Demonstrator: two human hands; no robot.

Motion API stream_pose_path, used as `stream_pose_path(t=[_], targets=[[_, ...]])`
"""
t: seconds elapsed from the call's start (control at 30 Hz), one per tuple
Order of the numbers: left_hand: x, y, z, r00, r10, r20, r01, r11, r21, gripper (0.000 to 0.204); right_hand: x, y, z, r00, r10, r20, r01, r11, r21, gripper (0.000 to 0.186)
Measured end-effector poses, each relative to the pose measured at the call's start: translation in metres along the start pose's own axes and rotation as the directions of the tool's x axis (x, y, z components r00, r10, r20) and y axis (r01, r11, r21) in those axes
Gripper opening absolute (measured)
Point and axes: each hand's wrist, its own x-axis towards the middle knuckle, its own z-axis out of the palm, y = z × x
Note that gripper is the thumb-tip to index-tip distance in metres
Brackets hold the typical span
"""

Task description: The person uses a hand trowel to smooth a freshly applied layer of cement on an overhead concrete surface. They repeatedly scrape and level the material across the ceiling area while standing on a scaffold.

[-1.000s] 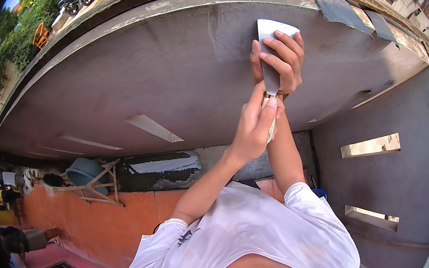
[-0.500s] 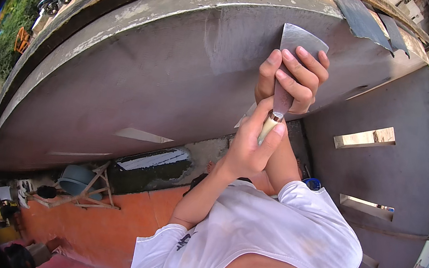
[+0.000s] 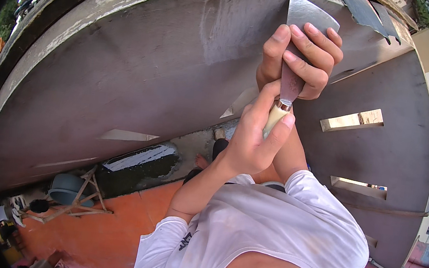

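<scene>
A putty knife (image 3: 314, 14) with a wide flared metal blade and a cream handle is held upright in front of me, blade up. My left hand (image 3: 248, 141) is closed around the handle, its thumb lying along it just below the metal collar. Higher up, my right hand (image 3: 314, 66) cups the blade from behind, with fingertips curled over its front face. Most of the right palm is hidden by the blade. Beyond the hands stands a grey plastered wall (image 3: 142, 66) with a paler, scuffed patch (image 3: 228, 26) left of the blade.
A second grey wall (image 3: 404, 162) with slot openings rises on the right. Lower left, a grey-blue basin (image 3: 64, 189) sits by a wooden stand (image 3: 78, 200) on the orange floor (image 3: 129, 214). Dark sheet strips (image 3: 363, 15) hang over the wall's top edge.
Both hands and the putty knife have moved up and slightly right in the picture, grip unchanged. The surroundings have shifted left and the view has tilted a little.
</scene>
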Motion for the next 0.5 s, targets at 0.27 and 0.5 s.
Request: stream_pose_path(t=[0.27, 0.5], targets=[[-0.005, 0.004, 0.003, 1.000, 0.030, -0.007, -0.030, 1.000, 0.002, 0.040, 0.002, -0.008, -0.008, 0.997, -0.005, 0.081, 0.009, 0.999, -0.046, 0.034], [-0.011, -0.008, 0.005, 0.998, 0.068, 0.001, -0.068, 0.996, 0.056, 0.047, -0.012, -0.013, -0.020, 0.995, 0.086, 0.057, -0.081, 0.993, -0.086, 0.037]])
